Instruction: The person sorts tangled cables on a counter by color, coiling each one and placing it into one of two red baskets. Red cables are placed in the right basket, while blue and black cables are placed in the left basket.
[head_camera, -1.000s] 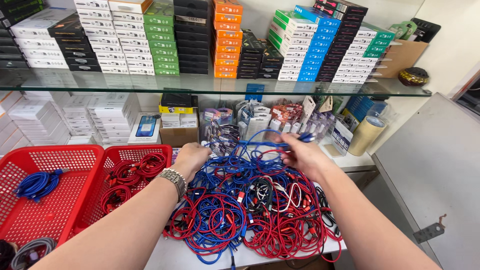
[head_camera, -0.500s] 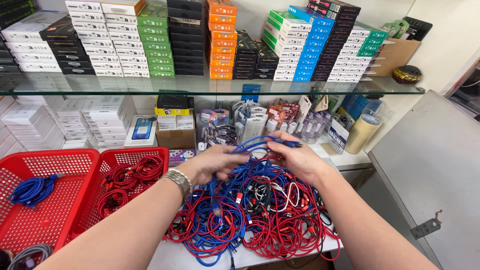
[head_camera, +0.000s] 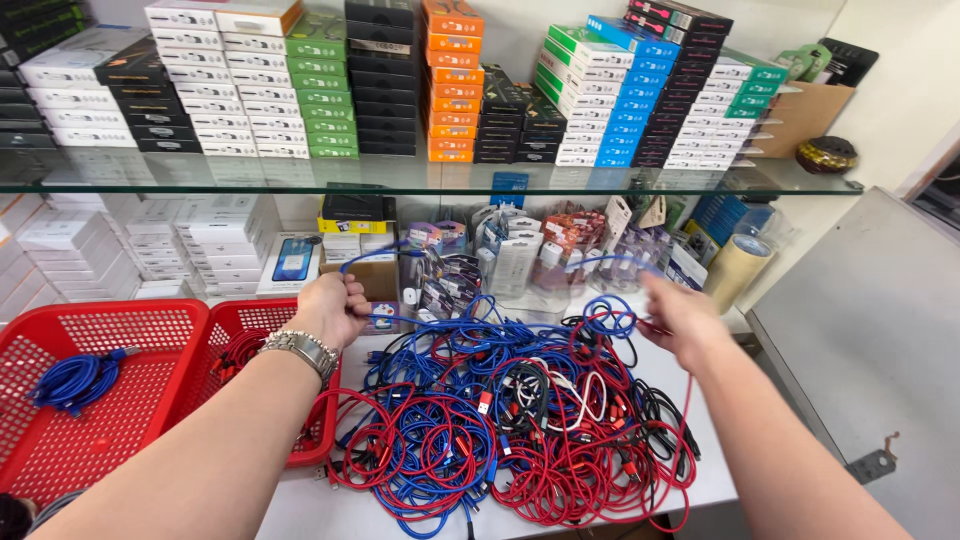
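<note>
A blue cable (head_camera: 470, 252) is stretched between the two hands above the worktop (head_camera: 700, 440). The left hand (head_camera: 330, 308) is closed in a grip on one end of it, beside the nearer red basket (head_camera: 250, 320). The right hand (head_camera: 680, 318) is blurred; its fingers appear to be curled around the other end, but the grip state cannot be told with certainty. The cable runs as a thin arc in front of the packaged accessories (head_camera: 520, 255) under the glass shelf (head_camera: 430, 180).

Below the hands, a tangled pile of red, blue, black and white cables (head_camera: 510, 420) covers most of the worktop. A coiled blue bundle (head_camera: 75, 380) lies in the far-left red basket (head_camera: 100, 420); red cables are partly visible in the nearer basket (mostly hidden by the left forearm). A roll of tape (head_camera: 735, 272) stands at the right end of the worktop, and stacked boxes (head_camera: 450, 80) fill the shelf above.

Risks, as judged from this position:

- The lower part of the blue cable cannot be traced clear of the pile. If it is looped through other cables, a pull is likely to drag them along or tighten a knot.
- The pile overhangs the front edge of the worktop; any dragging could send cables to the floor.
- The stretched cable passes close to the packaged accessories, which could be swept over by a wide sideways movement.
- A connector snagged in the pile could be strained if tension is applied.
</note>
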